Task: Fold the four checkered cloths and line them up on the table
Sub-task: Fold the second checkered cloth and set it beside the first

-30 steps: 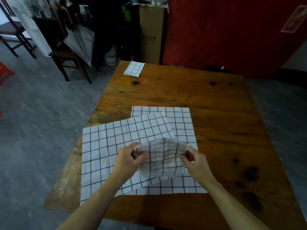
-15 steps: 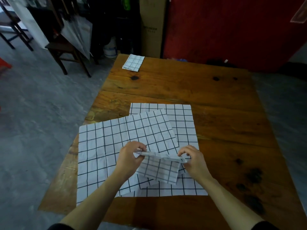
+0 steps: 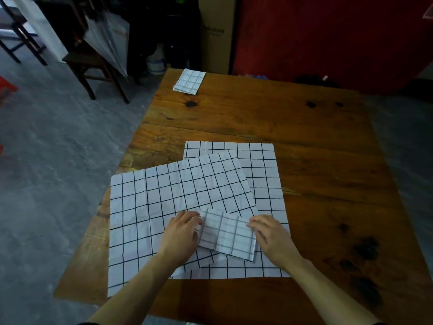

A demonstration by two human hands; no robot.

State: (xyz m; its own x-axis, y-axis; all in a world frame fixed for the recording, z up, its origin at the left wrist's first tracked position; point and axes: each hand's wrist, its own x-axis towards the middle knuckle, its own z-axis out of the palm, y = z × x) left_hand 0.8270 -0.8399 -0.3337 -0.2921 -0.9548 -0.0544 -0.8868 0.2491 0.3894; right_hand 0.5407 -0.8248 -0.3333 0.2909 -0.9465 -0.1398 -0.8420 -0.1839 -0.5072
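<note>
A small folded checkered cloth [image 3: 226, 233] lies flat on top of two unfolded checkered cloths. My left hand [image 3: 181, 233] holds its left edge, fingers curled over the near-left corner. At its right edge, my right hand [image 3: 271, 234] presses down with fingers fairly straight. The upper unfolded cloth [image 3: 164, 202] is spread at the table's near left and hangs slightly over the left edge. Beneath it, a second unfolded cloth [image 3: 260, 165] lies square. Another folded cloth [image 3: 189, 81] sits at the table's far left corner.
The wooden table [image 3: 304, 141] has bare board beyond and to the right of the cloths. Off the far left stand a dark wooden chair [image 3: 93, 64] and a white bucket [image 3: 155, 63]. A cardboard box [image 3: 214, 34] and a red wall [image 3: 328, 38] are behind.
Both hands brought the cloth down from mid-air, folded it over once more, and laid it flat on the unfolded cloths. The view has tilted slightly downward.
</note>
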